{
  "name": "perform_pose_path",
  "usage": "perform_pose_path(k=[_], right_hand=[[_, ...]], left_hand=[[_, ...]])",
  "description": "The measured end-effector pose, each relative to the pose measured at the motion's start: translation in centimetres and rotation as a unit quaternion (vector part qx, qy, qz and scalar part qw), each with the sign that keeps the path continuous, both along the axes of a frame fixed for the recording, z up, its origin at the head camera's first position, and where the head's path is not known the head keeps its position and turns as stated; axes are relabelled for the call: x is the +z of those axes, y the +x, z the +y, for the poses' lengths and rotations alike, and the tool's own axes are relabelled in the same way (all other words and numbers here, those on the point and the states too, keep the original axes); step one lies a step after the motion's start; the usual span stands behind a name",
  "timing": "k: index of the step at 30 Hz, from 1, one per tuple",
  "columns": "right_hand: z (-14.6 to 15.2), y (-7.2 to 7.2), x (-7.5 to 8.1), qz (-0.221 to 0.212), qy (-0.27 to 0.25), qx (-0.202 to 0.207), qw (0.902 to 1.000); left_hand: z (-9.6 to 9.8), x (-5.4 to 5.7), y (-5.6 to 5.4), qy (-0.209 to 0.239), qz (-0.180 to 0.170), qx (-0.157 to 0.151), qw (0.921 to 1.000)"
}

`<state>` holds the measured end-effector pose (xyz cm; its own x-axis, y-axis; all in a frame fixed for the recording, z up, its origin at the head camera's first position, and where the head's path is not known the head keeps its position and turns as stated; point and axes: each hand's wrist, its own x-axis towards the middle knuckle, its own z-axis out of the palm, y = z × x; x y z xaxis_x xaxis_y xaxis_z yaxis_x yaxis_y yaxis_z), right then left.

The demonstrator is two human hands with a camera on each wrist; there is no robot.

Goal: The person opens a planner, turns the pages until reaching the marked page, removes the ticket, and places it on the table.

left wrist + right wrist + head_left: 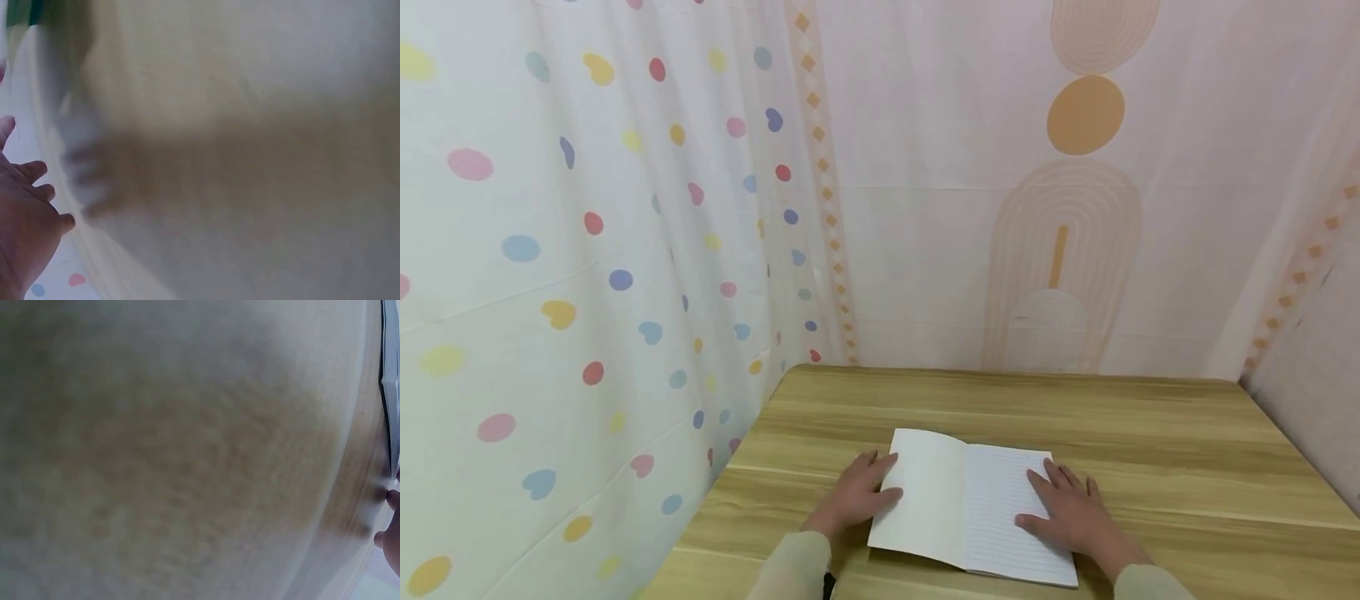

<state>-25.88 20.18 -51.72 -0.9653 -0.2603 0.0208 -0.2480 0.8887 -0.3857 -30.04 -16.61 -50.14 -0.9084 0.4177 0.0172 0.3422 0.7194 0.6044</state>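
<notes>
An open notebook (928,500) lies on the wooden table, its left page plain and its right page ruled with lines. My left hand (861,490) is at the left edge, with thumb and forefinger reaching onto the plain page. Spread fingers of my right hand (1071,510) rest on the lined page along its right side. In the left wrist view, the left hand (28,228) shows at the frame's left side, below a green patch (22,11). The right wrist view catches only fingertips of the right hand (392,534) and the notebook's edge (390,381).
The wood-grain table (1015,404) has rounded far corners. Behind it hangs a pale curtain (925,208) with arch patterns, and on the left a white curtain (640,217) with coloured dots. A plain light surface (1322,375) stands along the right side.
</notes>
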Motion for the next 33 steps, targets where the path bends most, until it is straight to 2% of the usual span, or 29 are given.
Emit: perform_pose_path(k=[5, 12, 16, 25, 33], right_hand=[[0.0, 0.1, -0.1, 0.01, -0.008, 0.001, 0.9999], [-0.1, -0.3, -0.4, 0.039, -0.027, -0.018, 0.9987], [0.3, -0.9, -0.7, 0.047, -0.026, -0.035, 0.998], [1.5, -2.5, -0.1, 0.013, -0.027, -0.05, 0.9983], [1.5, -3.0, 0.7, -0.03, -0.025, -0.054, 0.9978]], left_hand=[[-0.4, -0.8, 0.4, -0.071, -0.007, 0.009, 0.9974], [-0.6, -1.3, 0.5, -0.097, -0.013, 0.016, 0.9951], [-0.5, -1.4, 0.4, -0.114, -0.016, 0.006, 0.9934], [-0.3, -1.1, 0.5, -0.107, -0.015, 0.007, 0.9941], [-0.5, -1.8, 0.4, -0.116, -0.007, 0.014, 0.9932]])
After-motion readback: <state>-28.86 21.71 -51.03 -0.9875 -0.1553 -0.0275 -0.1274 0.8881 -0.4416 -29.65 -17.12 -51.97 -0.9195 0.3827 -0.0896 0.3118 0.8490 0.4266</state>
